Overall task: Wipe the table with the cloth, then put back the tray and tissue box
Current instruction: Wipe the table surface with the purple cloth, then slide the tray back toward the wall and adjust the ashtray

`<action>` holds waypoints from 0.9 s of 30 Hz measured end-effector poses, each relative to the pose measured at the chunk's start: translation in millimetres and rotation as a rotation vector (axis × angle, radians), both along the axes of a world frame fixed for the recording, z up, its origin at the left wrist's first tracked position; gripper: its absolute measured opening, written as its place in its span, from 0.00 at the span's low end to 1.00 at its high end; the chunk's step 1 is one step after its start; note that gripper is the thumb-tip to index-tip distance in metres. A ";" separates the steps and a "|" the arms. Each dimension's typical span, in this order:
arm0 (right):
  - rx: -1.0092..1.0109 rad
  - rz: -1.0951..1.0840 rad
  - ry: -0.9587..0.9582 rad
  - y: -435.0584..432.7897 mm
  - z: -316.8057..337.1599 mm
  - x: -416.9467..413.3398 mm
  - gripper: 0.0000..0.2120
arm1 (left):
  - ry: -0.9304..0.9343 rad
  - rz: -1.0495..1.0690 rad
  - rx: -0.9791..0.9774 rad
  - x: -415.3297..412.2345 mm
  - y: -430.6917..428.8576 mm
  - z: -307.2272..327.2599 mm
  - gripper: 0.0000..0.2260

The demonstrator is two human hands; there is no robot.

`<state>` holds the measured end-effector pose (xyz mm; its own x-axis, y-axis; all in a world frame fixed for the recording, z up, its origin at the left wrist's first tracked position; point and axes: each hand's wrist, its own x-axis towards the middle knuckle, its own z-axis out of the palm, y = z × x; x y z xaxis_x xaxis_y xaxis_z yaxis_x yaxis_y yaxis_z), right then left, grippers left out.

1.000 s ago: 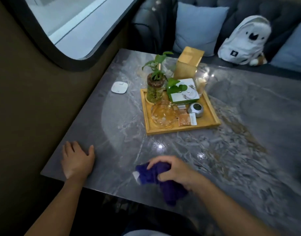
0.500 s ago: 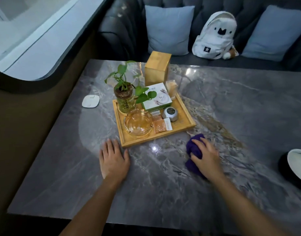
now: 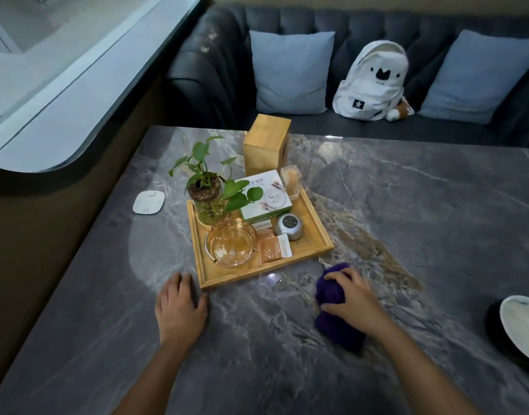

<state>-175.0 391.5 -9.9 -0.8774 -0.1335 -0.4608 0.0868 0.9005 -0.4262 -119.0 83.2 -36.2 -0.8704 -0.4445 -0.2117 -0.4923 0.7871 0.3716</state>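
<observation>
A purple cloth lies bunched on the grey marble table, just off the tray's near right corner. My right hand presses down on the cloth and grips it. My left hand rests flat on the table, fingers apart, its fingertips close to the near left corner of the wooden tray. The tray carries a potted plant, a glass ashtray, a white and green box, a small round tin and sachets. The wooden tissue box stands upright on the table right behind the tray.
A white square coaster lies left of the tray. At the right table edge sits a dark round object with a white top. Behind the table stands a dark sofa with two blue cushions and a white backpack. A wall runs along the left.
My right hand has carried the cloth from the near table edge up to the tray's near right corner. My left hand has shifted from the near left edge to the tray's near left corner.
</observation>
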 end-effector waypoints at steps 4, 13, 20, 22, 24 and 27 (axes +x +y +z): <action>-0.246 -0.007 -0.331 14.1 34.9 -50.0 0.24 | 0.058 0.051 0.169 -24.1 -9.6 13.3 0.12; 0.045 -0.051 0.285 -17.0 25.4 -134.4 0.12 | -0.012 0.202 0.108 -92.5 -17.2 32.5 0.15; 0.234 0.070 0.305 -36.4 -12.0 -155.3 0.17 | -0.139 0.040 0.016 -108.6 -28.1 13.9 0.15; 0.266 0.151 0.313 -38.0 -16.8 -159.5 0.17 | -0.138 -0.013 0.015 -111.1 -32.2 11.3 0.14; 0.270 0.178 0.297 -40.8 -17.5 -163.9 0.15 | -0.146 -0.057 0.010 -114.2 -36.4 10.1 0.12; 0.240 0.156 0.236 -43.3 -16.4 -171.0 0.14 | -0.149 -0.091 0.016 -116.9 -39.7 8.3 0.12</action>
